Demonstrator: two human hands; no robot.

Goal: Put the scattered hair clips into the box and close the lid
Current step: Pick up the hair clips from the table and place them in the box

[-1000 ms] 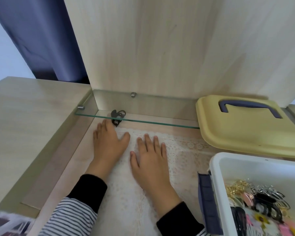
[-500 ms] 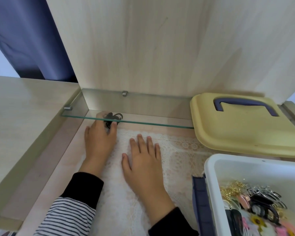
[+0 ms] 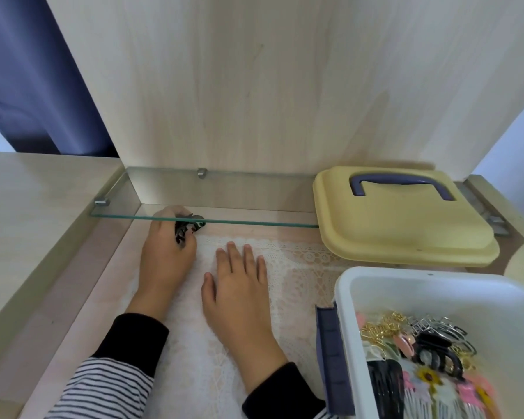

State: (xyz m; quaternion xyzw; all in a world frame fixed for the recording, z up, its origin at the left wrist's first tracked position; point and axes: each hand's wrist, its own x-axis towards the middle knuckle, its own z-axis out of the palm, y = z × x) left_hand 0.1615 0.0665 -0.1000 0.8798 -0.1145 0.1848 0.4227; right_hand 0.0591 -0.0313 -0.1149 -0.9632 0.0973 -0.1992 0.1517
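A black claw hair clip (image 3: 188, 227) lies under the front edge of a glass shelf (image 3: 254, 220). My left hand (image 3: 167, 252) has its fingers curled around the clip, its fingertips partly under the glass. Flat on the lace mat (image 3: 300, 267) beside it rests my right hand (image 3: 239, 288), fingers spread, holding nothing. At the lower right stands the white box (image 3: 406, 282), open, with several hair clips (image 3: 421, 358) inside. Its yellow lid (image 3: 406, 225) with a dark blue handle lies apart behind the box.
A tall wooden back panel (image 3: 254, 86) rises behind the glass shelf. A raised wooden desktop (image 3: 28, 207) borders the recess on the left. A dark blue latch (image 3: 333, 358) hangs on the box's left side. A blue curtain (image 3: 37, 71) hangs at the far left.
My left hand has reached forward under the glass edge and closed its fingers on the black clip. My right hand has stayed flat on the mat.
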